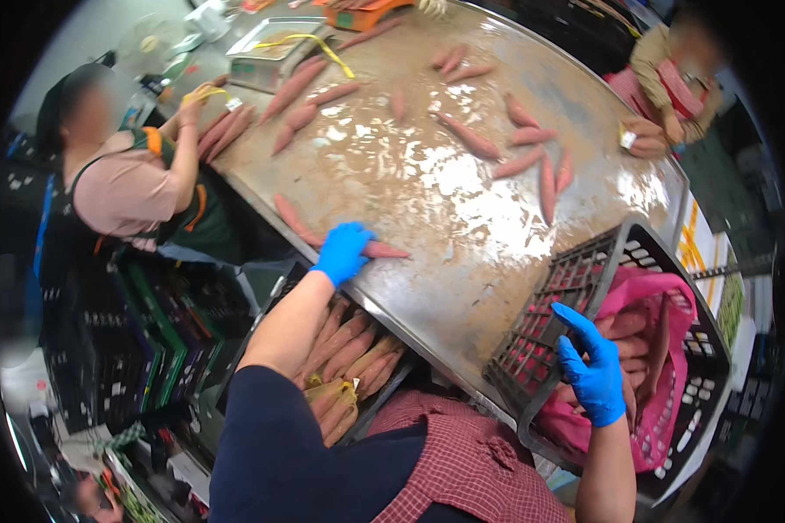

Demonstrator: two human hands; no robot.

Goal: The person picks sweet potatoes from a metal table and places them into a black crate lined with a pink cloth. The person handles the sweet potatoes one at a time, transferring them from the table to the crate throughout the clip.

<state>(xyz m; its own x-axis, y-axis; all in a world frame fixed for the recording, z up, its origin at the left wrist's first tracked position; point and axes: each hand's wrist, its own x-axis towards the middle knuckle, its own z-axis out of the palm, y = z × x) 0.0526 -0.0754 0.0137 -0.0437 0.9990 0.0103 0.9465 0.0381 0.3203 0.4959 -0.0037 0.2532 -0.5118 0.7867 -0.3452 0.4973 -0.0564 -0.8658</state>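
My left hand (344, 253), in a blue glove, is closed over a sweet potato (387, 250) at the near edge of the wet metal table (432, 307). Another long sweet potato (294, 219) lies just beyond that hand, to its left. My right hand (590, 366), also blue-gloved, is held over a black plastic crate (628, 242) with thumb and fingers apart and nothing between them. Inside the crate, a pink bag (677, 294) holds several sweet potatoes (630, 325). More sweet potatoes (472, 138) lie scattered across the table.
A second crate with netted sweet potatoes (337, 353) sits below the table edge. A person (127, 189) at left handles sweet potatoes near a scale (255, 72); another person (670, 91) holds a bundle (644, 138) at right. An orange scale (356, 16) stands at the far side.
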